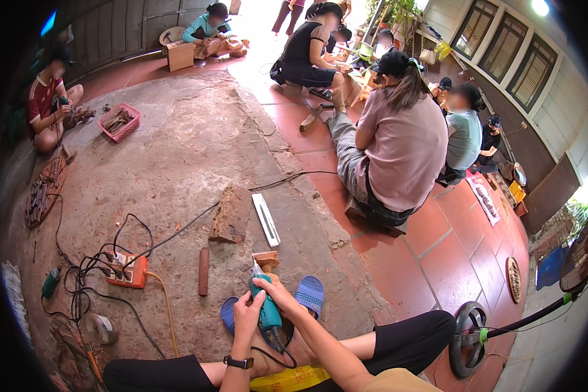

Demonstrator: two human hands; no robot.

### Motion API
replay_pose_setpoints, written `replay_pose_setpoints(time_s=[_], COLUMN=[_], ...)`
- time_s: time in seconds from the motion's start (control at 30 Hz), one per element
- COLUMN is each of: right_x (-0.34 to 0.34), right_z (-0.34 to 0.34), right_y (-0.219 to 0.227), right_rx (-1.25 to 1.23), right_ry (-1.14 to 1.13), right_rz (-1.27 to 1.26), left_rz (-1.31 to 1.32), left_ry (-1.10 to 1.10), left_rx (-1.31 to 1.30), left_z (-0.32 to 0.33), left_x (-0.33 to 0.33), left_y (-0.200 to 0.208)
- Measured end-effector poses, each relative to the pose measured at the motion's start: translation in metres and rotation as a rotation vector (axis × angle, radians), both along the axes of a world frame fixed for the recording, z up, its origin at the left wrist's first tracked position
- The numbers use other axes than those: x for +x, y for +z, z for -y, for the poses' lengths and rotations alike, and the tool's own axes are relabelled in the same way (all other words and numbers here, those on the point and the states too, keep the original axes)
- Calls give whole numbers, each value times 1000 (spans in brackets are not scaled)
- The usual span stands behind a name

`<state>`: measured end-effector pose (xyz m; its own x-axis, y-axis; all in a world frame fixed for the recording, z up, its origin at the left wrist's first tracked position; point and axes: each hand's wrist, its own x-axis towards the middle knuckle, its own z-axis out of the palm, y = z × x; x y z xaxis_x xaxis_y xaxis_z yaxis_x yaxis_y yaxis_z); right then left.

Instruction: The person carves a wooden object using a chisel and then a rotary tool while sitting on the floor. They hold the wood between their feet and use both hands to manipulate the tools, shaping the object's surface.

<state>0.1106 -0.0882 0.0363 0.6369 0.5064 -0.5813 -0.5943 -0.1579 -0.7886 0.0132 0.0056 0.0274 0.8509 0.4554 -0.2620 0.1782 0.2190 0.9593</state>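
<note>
Between my feet I hold a teal corded handheld grinder [268, 318], its narrow nose pointing away from me. My left hand [246, 315], below a wrist with a dark watch, is closed along the grinder's left side. My right hand [276, 294] wraps round its front part from the right. Just beyond the nose is a small brown wooden piece [266, 257]; whether the tool touches it I cannot tell. My fingers partly cover the tool's body. Its black cord loops down between my legs.
An orange power strip [128, 270] with tangled cords lies left. Ahead are a wood block [230, 214], a reddish stick [204, 271] and a white tray [265, 220]. Blue sandals [310, 295] are by my feet. A fan base [469, 339] stands right. Several people sit farther off.
</note>
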Motion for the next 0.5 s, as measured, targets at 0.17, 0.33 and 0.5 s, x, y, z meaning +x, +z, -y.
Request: replay_pose_setpoints(time_s=[0.17, 0.33, 0.5], right_x=[-5, -5, -3], right_z=[-1, -1, -1], right_y=[7, 9, 5], right_rx=[51, 21, 42], right_ry=[-33, -20, -18], right_rz=[-23, -8, 13], left_rz=[0, -6, -2], left_ry=[24, 14, -30], left_rx=[-29, -79, -66], left_z=[-1, -1, -3], left_x=[0, 0, 0], left_y=[-10, -1, 1])
